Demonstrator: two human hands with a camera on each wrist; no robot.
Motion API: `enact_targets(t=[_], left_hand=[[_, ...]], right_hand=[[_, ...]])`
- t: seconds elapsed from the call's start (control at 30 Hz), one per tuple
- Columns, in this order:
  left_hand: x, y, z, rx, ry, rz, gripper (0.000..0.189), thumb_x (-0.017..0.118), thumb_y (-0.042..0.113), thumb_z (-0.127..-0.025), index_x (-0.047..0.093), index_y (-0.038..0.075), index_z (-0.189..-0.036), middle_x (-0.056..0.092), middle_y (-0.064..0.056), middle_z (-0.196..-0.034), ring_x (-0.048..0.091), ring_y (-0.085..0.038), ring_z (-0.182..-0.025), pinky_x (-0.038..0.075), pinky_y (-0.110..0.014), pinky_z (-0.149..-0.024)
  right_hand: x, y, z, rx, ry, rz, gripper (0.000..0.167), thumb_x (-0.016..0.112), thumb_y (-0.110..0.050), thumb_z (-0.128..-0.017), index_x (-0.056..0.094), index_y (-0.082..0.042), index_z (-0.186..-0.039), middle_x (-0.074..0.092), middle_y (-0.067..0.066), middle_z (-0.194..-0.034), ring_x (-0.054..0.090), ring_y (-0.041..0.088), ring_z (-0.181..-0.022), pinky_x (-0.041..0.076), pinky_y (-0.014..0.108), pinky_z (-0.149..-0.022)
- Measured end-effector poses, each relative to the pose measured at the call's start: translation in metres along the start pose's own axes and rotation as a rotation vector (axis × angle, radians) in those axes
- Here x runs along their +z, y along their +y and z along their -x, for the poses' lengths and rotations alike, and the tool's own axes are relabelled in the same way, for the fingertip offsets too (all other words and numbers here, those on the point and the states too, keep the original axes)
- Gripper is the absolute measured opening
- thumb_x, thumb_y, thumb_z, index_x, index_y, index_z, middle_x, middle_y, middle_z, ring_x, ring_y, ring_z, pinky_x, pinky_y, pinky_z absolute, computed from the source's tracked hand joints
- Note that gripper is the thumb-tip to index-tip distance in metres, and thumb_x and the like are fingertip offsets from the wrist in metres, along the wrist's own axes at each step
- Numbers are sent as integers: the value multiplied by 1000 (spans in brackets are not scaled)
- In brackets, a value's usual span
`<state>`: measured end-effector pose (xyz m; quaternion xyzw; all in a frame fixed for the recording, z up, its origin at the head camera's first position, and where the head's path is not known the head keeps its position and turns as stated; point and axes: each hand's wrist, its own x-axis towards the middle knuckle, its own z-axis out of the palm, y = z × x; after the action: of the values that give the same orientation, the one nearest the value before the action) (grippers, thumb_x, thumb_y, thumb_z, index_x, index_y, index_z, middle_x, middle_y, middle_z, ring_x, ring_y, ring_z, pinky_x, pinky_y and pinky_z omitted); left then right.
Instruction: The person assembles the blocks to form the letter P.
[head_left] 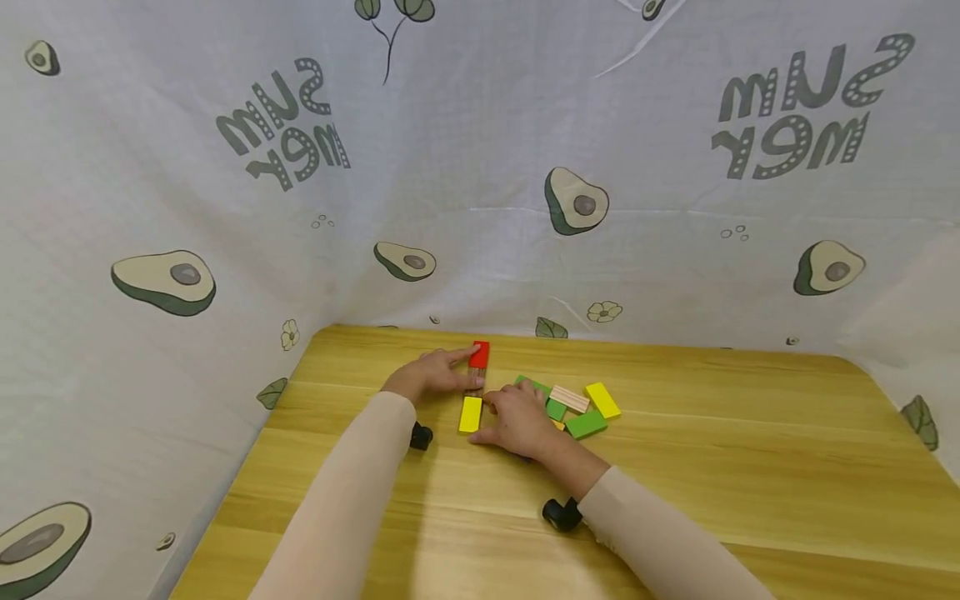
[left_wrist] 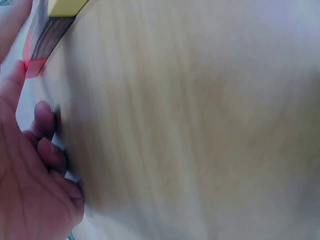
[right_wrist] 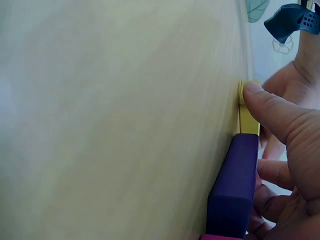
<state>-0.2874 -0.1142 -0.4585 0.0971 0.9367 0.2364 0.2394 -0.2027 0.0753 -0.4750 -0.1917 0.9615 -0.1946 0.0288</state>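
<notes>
A red block (head_left: 480,354), a brown wood-grain block (head_left: 476,382) and a yellow block (head_left: 470,415) lie end to end in a row on the table. My left hand (head_left: 437,372) is at the row's left side, index finger stretched to the red block and thumb by the brown one. Its other fingers curl loosely in the left wrist view. From the right, my right hand (head_left: 521,419) pinches the yellow block, thumb at its near end and index finger by its far end. A purple block (right_wrist: 232,182) shows beside this hand's fingers in the right wrist view.
Right of the right hand lie green blocks (head_left: 586,424), a pale wooden block (head_left: 570,399) and another yellow block (head_left: 602,400). A patterned cloth (head_left: 480,250) hangs behind the wooden table (head_left: 750,450). Black devices (head_left: 562,515) sit at both wrists.
</notes>
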Motion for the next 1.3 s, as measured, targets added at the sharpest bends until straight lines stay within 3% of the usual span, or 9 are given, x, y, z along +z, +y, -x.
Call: enact_targets(t=[0.23, 0.47, 0.67, 0.73, 0.93, 1.03, 1.17, 1.23, 1.3], left_hand=[[-9, -7, -2, -14, -80, 31, 106, 85, 66, -70, 26, 53, -157, 26, -12, -170, 27, -38, -155, 28, -65, -122], [-10, -6, -6, -45, -77, -12, 109, 87, 66, -66, 25, 57, -155, 23, -14, -170, 31, -42, -152, 30, -67, -119], [-8, -4, -7, -58, -74, -19, 108, 86, 68, -66, 25, 60, -154, 19, -15, -171, 28, -45, -153, 28, -68, -120], [-8, -3, -8, -70, -79, -11, 108, 87, 67, -66, 24, 60, -154, 17, -15, -172, 24, -45, -155, 26, -68, -121], [-8, -1, -9, -89, -86, 0, 108, 87, 64, -68, 23, 58, -155, 16, -15, -172, 24, -46, -154, 26, -68, -121], [-9, -1, -8, -85, -80, 4, 106, 87, 63, -70, 24, 58, -155, 18, -15, -171, 26, -46, -154, 26, -68, -121], [-9, -1, -8, -82, -81, 11, 106, 87, 62, -70, 24, 58, -155, 22, -15, -170, 28, -44, -153, 27, -66, -121], [-8, -1, -9, -78, -83, 17, 107, 87, 62, -69, 24, 58, -155, 23, -14, -170, 28, -43, -153, 27, -66, -122], [-8, -1, -10, -73, -84, 20, 107, 87, 62, -69, 23, 58, -155, 24, -13, -170, 27, -42, -154, 27, -65, -122]], right_hand=[[0, -3, -2, -1, -11, -11, 62, 86, -59, -74, 76, -14, -115, 63, -2, -86, 40, 22, -88, 26, 39, -74], [-2, 2, -5, -10, -10, -28, 64, 85, -59, -75, 74, -15, -120, 67, -1, -93, 45, 22, -93, 30, 40, -77], [-26, 30, -1, -53, 2, -83, 38, 72, -32, -94, 70, -16, -129, 65, 1, -96, 52, 25, -97, 37, 41, -78], [-36, 44, 1, -63, -43, -64, 35, 65, -17, -95, 70, -16, -129, 61, 0, -92, 51, 23, -91, 35, 39, -77], [-60, 62, 11, -63, -316, 13, 66, 58, 4, -83, 60, -22, -143, 60, 0, -97, 52, 18, -86, 35, 41, -78], [-67, 58, 14, -36, -428, 52, 74, 56, 8, -86, 52, -27, -151, 66, 7, -126, 62, 29, -114, 40, 59, -103], [-72, 47, 14, -6, -533, 130, 80, 53, 10, -91, 40, -32, -158, 50, 8, -157, 46, 41, -144, 21, 77, -116], [-71, 41, 12, 19, -570, 168, 84, 55, 10, -92, 36, -36, -159, 55, 7, -153, 60, 38, -126, 35, 70, -113], [-68, 37, 9, 40, -590, 204, 87, 58, 9, -91, 34, -40, -159, 62, 8, -144, 66, 29, -93, 53, 53, -94]])
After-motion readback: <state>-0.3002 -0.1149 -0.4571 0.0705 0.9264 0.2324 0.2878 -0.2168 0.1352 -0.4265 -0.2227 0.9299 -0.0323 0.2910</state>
